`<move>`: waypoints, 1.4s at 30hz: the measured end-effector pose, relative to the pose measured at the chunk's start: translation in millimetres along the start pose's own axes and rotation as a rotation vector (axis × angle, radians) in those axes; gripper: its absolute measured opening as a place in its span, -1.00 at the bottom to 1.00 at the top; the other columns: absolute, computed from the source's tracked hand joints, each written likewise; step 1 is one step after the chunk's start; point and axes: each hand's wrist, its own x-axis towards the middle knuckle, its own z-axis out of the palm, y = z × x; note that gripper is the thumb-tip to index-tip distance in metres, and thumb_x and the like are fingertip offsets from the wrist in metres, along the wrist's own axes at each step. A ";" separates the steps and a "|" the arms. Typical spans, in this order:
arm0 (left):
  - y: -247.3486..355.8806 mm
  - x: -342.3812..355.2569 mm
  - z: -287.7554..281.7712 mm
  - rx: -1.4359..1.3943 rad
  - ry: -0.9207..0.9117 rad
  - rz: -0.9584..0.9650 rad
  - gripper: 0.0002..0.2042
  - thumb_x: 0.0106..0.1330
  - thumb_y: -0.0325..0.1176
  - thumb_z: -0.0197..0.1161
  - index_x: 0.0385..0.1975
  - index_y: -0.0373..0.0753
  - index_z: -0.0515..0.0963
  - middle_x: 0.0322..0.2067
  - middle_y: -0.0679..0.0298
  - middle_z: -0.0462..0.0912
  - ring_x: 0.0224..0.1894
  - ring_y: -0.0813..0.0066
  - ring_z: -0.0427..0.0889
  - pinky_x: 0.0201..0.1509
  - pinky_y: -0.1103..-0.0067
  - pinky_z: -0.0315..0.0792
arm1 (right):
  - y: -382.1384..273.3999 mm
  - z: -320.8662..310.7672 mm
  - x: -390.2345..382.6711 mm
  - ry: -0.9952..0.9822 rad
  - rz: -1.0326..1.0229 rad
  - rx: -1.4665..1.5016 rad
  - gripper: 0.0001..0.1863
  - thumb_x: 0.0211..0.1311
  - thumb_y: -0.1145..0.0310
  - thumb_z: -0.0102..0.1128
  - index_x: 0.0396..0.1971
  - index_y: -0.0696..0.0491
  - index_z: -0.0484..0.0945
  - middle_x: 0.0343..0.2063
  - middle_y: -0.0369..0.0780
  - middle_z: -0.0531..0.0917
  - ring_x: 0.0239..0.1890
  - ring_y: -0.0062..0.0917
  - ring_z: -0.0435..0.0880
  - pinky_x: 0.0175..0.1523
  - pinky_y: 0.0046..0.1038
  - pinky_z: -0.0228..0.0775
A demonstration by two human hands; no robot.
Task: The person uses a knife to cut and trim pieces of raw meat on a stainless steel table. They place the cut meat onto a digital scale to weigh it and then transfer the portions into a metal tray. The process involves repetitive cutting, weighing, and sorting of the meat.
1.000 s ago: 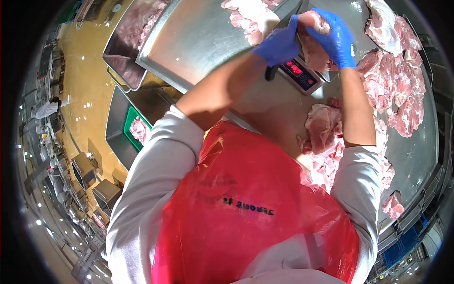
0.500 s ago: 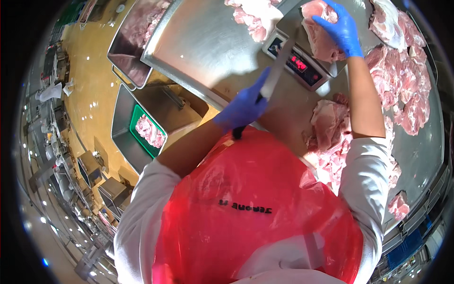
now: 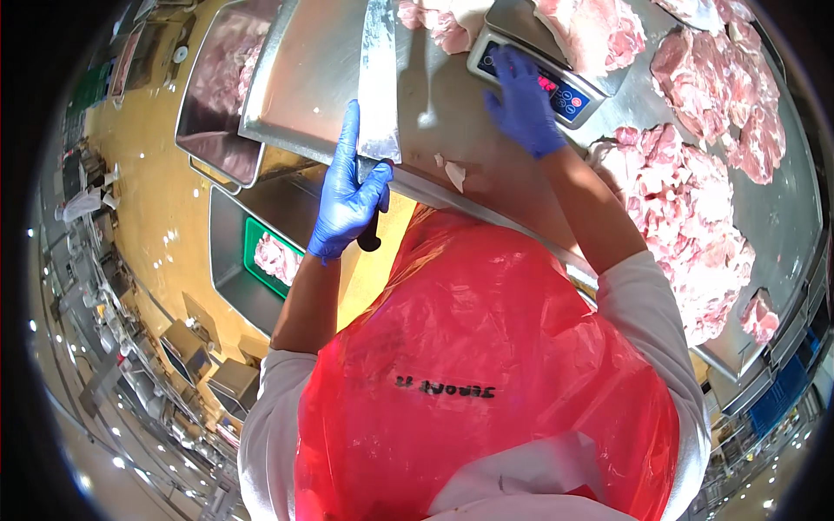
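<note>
My left hand (image 3: 346, 208), in a blue glove, is closed round the handle of a long knife (image 3: 378, 87), index finger laid along it. The wide blade points away from me over the steel table. My right hand (image 3: 524, 104), also gloved, rests with fingers stretched over the control panel of a scale (image 3: 580, 102) and covers part of its red display. Nothing shows in that hand. A large slab of raw meat (image 3: 595, 35) lies on the scale's plate. A small pale scrap (image 3: 453, 174) sits on the table between my hands.
A heap of raw meat (image 3: 678, 208) covers the table's right side, with more cuts (image 3: 695, 78) behind and a small piece (image 3: 760, 317) nearer. Other meat (image 3: 443, 22) lies beyond the scale. At left stand two metal bins (image 3: 200, 130); the nearer holds a green tray (image 3: 252, 239).
My right hand has let go of the meat slab and come down onto the scale's panel. My left hand has shifted left with the knife, its blade turned more straight ahead.
</note>
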 end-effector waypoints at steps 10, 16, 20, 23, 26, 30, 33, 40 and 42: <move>-6.4 -2.5 -26.6 -0.011 0.011 -0.024 -0.22 0.41 -0.50 0.08 0.49 -0.13 -0.27 -0.48 0.35 0.45 -0.59 0.69 0.35 -0.47 0.69 0.39 | -40.2 26.7 -87.8 -0.383 -0.421 0.340 -0.54 0.13 0.05 0.28 -0.04 0.00 0.59 -0.09 -0.10 0.59 0.07 -0.19 0.47 0.19 -0.14 0.31; -17.9 9.8 -26.3 0.039 -0.086 -0.028 -0.21 0.38 -0.47 0.12 0.50 -0.13 -0.22 -0.53 0.43 0.40 -0.59 0.74 0.32 -0.51 0.72 0.31 | -30.1 20.7 -138.5 -0.738 -0.477 0.161 -0.79 0.12 0.17 0.20 -0.32 -0.05 0.62 -0.23 -0.19 0.59 -0.01 -0.28 0.49 0.16 -0.20 0.33; -19.7 17.4 -24.7 0.290 -0.160 -0.067 -0.26 0.36 -0.40 0.16 0.48 -0.13 -0.07 -0.61 0.42 0.35 -0.58 0.70 0.34 -0.48 0.68 0.34 | 32.2 -78.8 -170.8 -0.871 -0.398 0.019 -0.84 0.08 0.22 0.19 -0.40 -0.04 0.61 -0.30 -0.21 0.59 -0.13 -0.34 0.53 0.06 -0.27 0.37; -12.5 37.6 -29.0 0.587 -0.276 0.062 -0.35 0.38 -0.41 0.10 0.46 -0.17 0.03 -0.60 0.42 0.29 -0.57 0.69 0.26 -0.46 0.66 0.27 | 67.6 -139.2 -144.8 -0.805 -0.123 -0.041 -0.80 0.03 0.27 0.27 -0.35 0.01 0.61 -0.37 -0.19 0.61 -0.24 -0.31 0.60 0.00 -0.26 0.42; -2.8 73.6 -21.6 0.684 -0.261 0.250 -0.35 0.36 -0.46 0.14 0.45 -0.13 0.08 -0.57 0.29 0.42 -0.55 0.59 0.34 -0.43 0.55 0.34 | 33.3 -144.5 -60.3 0.044 0.380 0.152 -0.62 0.01 0.17 0.47 -0.27 0.08 0.57 -0.35 -0.12 0.61 -0.28 -0.23 0.62 -0.16 -0.29 0.48; 29.8 119.5 16.8 0.735 -0.311 0.425 -0.37 0.33 -0.43 0.16 0.41 -0.10 0.13 -0.38 -0.06 0.62 -0.39 -0.09 0.60 -0.27 0.28 0.48 | 45.6 -93.2 8.7 0.315 0.324 -0.142 -0.44 -0.16 0.06 0.54 -0.16 0.02 0.55 -0.26 -0.14 0.62 -0.25 -0.24 0.62 -0.14 -0.28 0.48; 36.3 141.8 40.1 0.813 -0.357 0.561 -0.36 0.33 -0.40 0.12 0.42 -0.02 0.10 -0.37 -0.10 0.62 -0.36 -0.12 0.62 -0.28 0.19 0.46 | 61.7 -75.4 19.0 0.395 0.304 -0.179 -0.55 -0.13 0.13 0.50 -0.25 -0.01 0.53 -0.36 -0.16 0.61 -0.33 -0.23 0.63 -0.23 -0.27 0.48; 40.5 180.1 99.1 1.097 -0.454 0.652 -0.34 0.31 -0.37 0.07 0.43 0.11 0.06 -0.31 -0.05 0.66 -0.48 -0.07 0.61 -0.38 0.20 0.51 | 81.9 -68.2 5.6 0.481 0.272 -0.009 -0.71 -0.12 0.30 0.43 -0.37 -0.05 0.52 -0.44 -0.19 0.61 -0.38 -0.23 0.62 -0.27 -0.26 0.48; 43.3 194.2 121.7 1.232 -0.422 0.724 -0.37 0.31 -0.38 0.04 0.42 0.14 0.13 -0.35 -0.01 0.65 -0.49 0.03 0.62 -0.39 0.30 0.53 | 82.6 -65.2 4.6 0.518 0.262 0.022 -0.73 -0.12 0.33 0.43 -0.39 -0.05 0.53 -0.44 -0.20 0.62 -0.38 -0.24 0.62 -0.26 -0.27 0.48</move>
